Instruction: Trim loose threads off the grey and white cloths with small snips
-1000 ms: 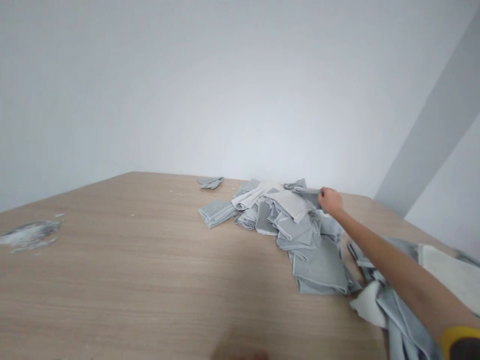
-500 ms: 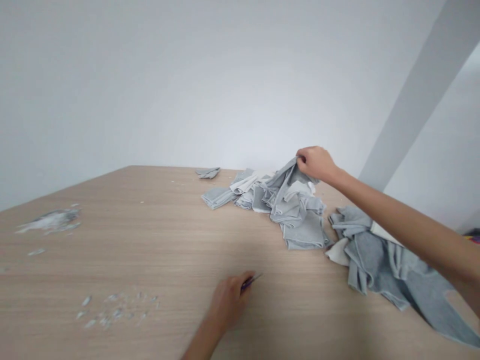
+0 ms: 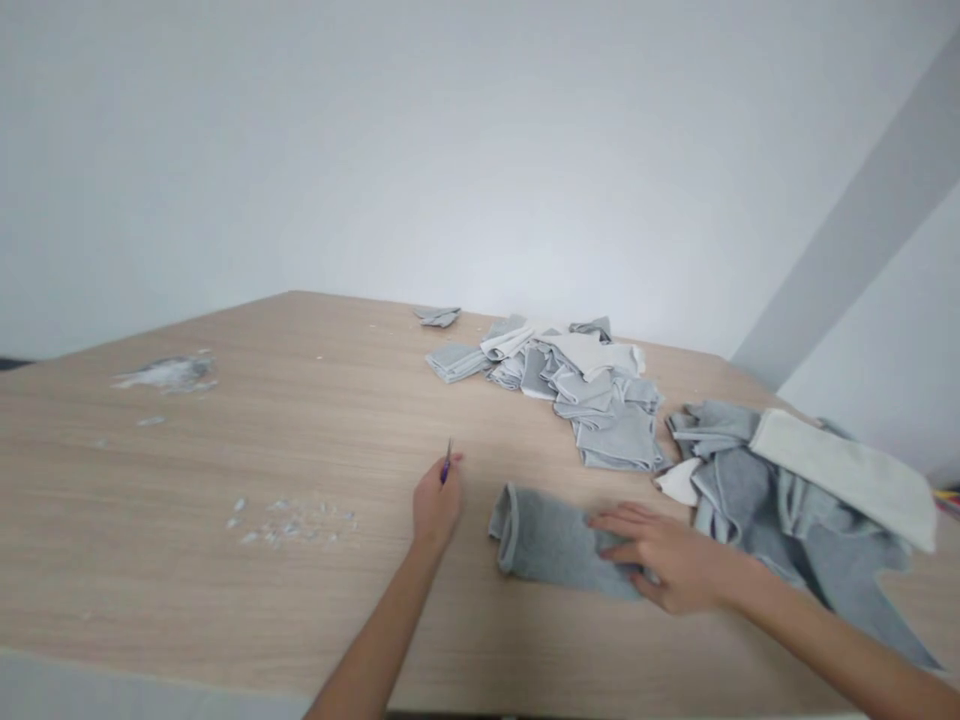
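Spreading your right hand (image 3: 671, 565) over the right end of the grey cloth (image 3: 551, 538) probably steadies it on the table (image 3: 337, 610). Your left hand (image 3: 436, 508), apart from the right, is closed around a small pointed tool (image 3: 446, 468), tip away from you, perhaps for ready use; exact type unclear. Loose scraps (image 3: 292, 525) lie left of it. Cloth pile (image 3: 619, 435) and larger heap (image 3: 832, 480) sit separately, presumably to avoid mixing.
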Tool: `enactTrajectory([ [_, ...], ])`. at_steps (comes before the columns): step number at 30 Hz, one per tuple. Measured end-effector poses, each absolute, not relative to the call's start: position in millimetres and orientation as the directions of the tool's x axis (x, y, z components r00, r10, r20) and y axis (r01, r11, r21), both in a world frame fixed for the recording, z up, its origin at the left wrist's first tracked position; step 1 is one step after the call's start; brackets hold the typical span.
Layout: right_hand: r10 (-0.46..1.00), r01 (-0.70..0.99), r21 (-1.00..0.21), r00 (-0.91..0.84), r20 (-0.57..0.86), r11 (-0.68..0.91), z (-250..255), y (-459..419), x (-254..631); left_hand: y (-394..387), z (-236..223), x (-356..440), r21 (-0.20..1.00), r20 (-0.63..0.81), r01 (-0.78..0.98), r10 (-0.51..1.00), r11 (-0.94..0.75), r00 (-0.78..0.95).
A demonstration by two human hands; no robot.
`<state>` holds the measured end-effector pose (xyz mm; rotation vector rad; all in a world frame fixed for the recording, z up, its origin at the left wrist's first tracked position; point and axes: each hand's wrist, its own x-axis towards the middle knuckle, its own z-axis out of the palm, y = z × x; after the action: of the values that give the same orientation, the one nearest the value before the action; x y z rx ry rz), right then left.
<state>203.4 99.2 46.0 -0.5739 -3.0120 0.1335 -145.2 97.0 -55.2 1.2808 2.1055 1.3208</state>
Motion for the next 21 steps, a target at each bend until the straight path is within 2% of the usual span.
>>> enactTrajectory([
  [3,0.520,0.504,-0.217,-0.854,0.020,0.836,22,87,235,98,-57,-130,0.830,0.194,0.549,0.873,0.097,-0.448],
  [5,0.647,0.606,-0.265,-0.757,0.098,0.750,14,83,242,99,-57,-121,0.817,0.212,0.574,0.897,0.055,-0.388],
  [7,0.707,0.647,-0.300,-0.685,0.176,0.701,7,80,235,98,-57,-116,0.803,0.229,0.595,0.918,0.011,-0.325],
  [13,0.669,0.572,-0.356,-0.689,0.280,0.739,-17,83,164,96,-60,-113,0.771,0.254,0.635,0.938,-0.049,-0.236],
  [21,0.645,0.591,-0.319,-0.759,0.091,0.741,-64,105,119,97,-61,-121,0.784,0.286,0.617,0.921,-0.067,-0.263],
])
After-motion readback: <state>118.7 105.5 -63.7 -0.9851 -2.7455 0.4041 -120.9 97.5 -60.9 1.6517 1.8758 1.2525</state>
